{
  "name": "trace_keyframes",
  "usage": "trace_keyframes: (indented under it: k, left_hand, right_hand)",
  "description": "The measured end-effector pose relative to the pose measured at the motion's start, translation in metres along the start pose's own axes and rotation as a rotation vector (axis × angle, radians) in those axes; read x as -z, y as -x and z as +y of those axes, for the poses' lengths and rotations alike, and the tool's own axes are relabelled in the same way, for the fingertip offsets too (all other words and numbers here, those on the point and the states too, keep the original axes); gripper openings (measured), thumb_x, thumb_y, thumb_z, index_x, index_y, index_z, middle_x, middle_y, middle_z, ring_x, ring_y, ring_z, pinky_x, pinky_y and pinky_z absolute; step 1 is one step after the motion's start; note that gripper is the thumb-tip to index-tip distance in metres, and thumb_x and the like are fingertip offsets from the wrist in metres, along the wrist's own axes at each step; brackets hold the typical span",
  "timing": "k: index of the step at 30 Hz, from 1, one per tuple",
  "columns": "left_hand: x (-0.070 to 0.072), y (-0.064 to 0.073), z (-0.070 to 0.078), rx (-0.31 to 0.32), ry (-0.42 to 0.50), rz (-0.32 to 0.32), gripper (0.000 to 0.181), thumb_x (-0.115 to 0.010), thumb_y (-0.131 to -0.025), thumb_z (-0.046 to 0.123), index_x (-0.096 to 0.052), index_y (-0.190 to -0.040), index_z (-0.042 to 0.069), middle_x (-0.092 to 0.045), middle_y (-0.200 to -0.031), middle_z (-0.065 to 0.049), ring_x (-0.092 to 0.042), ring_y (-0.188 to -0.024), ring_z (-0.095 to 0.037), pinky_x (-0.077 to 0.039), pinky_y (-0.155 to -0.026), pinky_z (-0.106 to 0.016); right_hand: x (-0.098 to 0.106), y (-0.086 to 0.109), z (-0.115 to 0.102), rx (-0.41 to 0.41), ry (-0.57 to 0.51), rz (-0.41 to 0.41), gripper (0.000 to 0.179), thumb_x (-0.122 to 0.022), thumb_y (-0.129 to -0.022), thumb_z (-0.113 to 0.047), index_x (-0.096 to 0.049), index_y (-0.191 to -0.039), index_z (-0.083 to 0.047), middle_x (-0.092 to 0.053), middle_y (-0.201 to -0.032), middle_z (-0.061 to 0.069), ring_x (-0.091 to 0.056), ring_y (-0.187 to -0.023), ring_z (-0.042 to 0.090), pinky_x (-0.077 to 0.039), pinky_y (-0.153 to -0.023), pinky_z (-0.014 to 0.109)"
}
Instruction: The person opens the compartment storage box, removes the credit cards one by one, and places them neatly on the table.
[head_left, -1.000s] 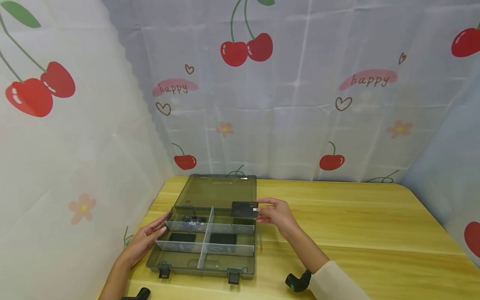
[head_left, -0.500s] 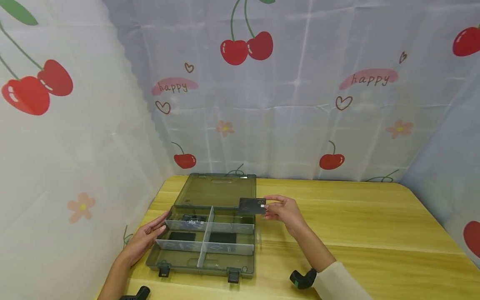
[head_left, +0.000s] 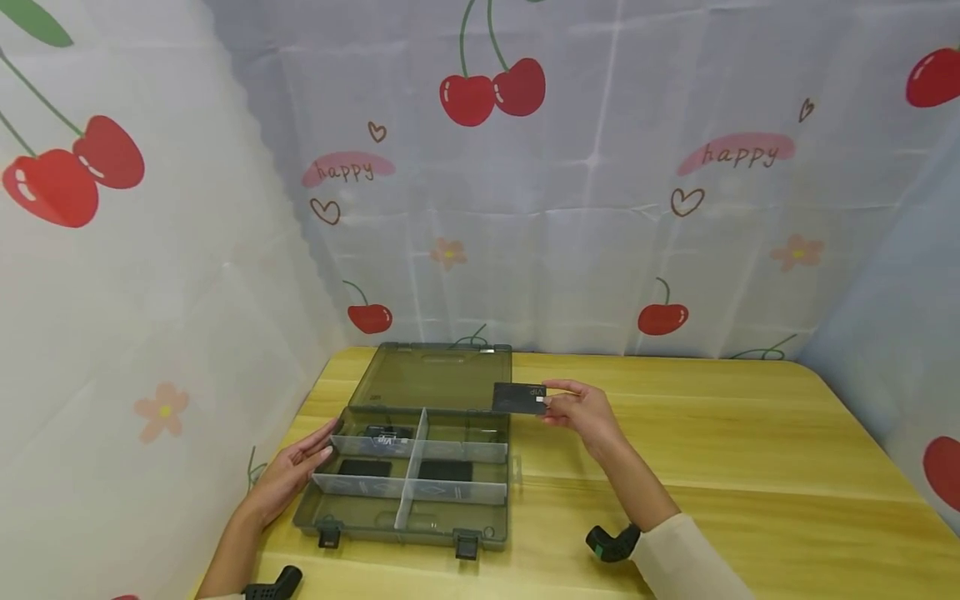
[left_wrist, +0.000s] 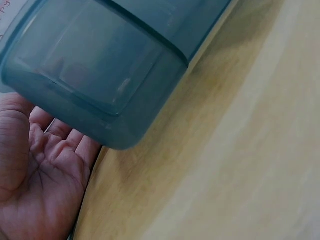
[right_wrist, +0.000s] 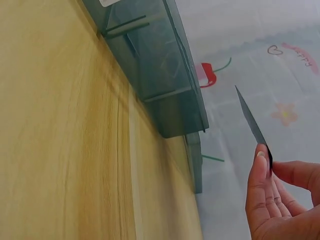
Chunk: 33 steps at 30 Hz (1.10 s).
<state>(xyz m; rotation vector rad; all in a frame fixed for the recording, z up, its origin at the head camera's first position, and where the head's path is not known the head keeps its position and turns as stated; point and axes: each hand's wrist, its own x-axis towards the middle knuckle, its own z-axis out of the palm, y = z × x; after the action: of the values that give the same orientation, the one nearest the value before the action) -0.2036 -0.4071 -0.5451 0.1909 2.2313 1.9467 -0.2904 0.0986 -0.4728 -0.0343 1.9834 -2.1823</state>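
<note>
My right hand (head_left: 592,417) pinches a black VIP card (head_left: 517,398) by its right end, up over the back right corner of a grey-green compartment box (head_left: 352,533). Seen edge-on in the right wrist view, the card (right_wrist: 248,116) sits between thumb and fingertips. At the box's left side rests my left hand (head_left: 288,475), its fingers stretched along the wall. A dark card with Vip lettering (head_left: 387,436) lies in the back left compartment. Both middle compartments hold black cards, one on the left (head_left: 365,468) and another on the right (head_left: 446,471).
The box's lid (head_left: 435,375) is folded back flat toward the printed curtain (head_left: 570,250). Two latches hang at the box's front edge. The wooden table (head_left: 720,442) extends to the right. A black device (head_left: 615,543) is strapped at the right wrist.
My right hand has drawn the card to the right and slightly up, away from the back right compartment. The left hand stays against the box.
</note>
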Motion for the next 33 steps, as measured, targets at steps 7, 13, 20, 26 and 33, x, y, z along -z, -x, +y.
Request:
trace_keyframes:
  k: [7, 13, 20, 26, 33]
  left_hand:
    - [0.0, 0.0, 0.001, 0.012, 0.015, -0.004, 0.061, -0.05, -0.108, 0.019, -0.024, -0.163, 0.012, -0.009, -0.169, -0.012, 0.001, -0.153, -0.034, -0.001, -0.117, -0.064]
    - [0.0, 0.0, 0.0, 0.018, 0.025, 0.004, 0.062, -0.051, -0.108, 0.019, -0.024, -0.163, 0.013, -0.01, -0.169, -0.01, 0.0, -0.154, -0.032, -0.002, -0.118, -0.062]
    - [0.0, 0.001, 0.001, 0.018, 0.018, 0.005, 0.061, -0.05, -0.108, 0.019, -0.025, -0.163, 0.014, -0.009, -0.169, -0.011, -0.001, -0.153, -0.035, 0.0, -0.115, -0.068]
    - [-0.001, 0.001, 0.002, 0.016, 0.018, 0.002, 0.061, -0.051, -0.108, 0.019, -0.024, -0.163, 0.013, -0.008, -0.169, -0.011, -0.001, -0.153, -0.034, -0.001, -0.117, -0.064]
    - [-0.001, -0.001, 0.002, 0.016, 0.018, 0.001, 0.062, -0.051, -0.108, 0.019, -0.024, -0.163, 0.012, -0.009, -0.169, -0.01, -0.001, -0.153, -0.032, -0.003, -0.118, -0.061]
  right_hand:
    - [0.009, -0.002, -0.002, -0.008, 0.001, 0.018, 0.042, -0.065, -0.096, 0.004, -0.059, -0.137, 0.005, -0.074, -0.096, 0.013, -0.073, -0.079, 0.025, -0.059, -0.085, 0.046]
    - [0.018, -0.005, -0.003, 0.0, 0.0, 0.029, 0.044, -0.063, -0.097, 0.004, -0.056, -0.14, 0.006, -0.073, -0.096, 0.012, -0.075, -0.083, 0.029, -0.059, -0.085, 0.046]
    - [0.03, -0.008, 0.0, 0.017, 0.019, 0.043, 0.044, -0.061, -0.098, 0.003, -0.055, -0.142, 0.004, -0.075, -0.097, 0.011, -0.075, -0.086, 0.03, -0.059, -0.085, 0.044]
    - [0.041, -0.011, 0.005, 0.01, 0.032, 0.077, 0.044, -0.06, -0.099, 0.001, -0.056, -0.142, 0.003, -0.075, -0.097, 0.01, -0.075, -0.084, 0.026, -0.059, -0.086, 0.044]
    - [0.057, -0.015, 0.007, -0.012, 0.015, 0.1, 0.047, -0.059, -0.099, 0.0, -0.053, -0.145, 0.003, -0.075, -0.092, 0.005, -0.075, -0.082, 0.023, -0.06, -0.083, 0.039]
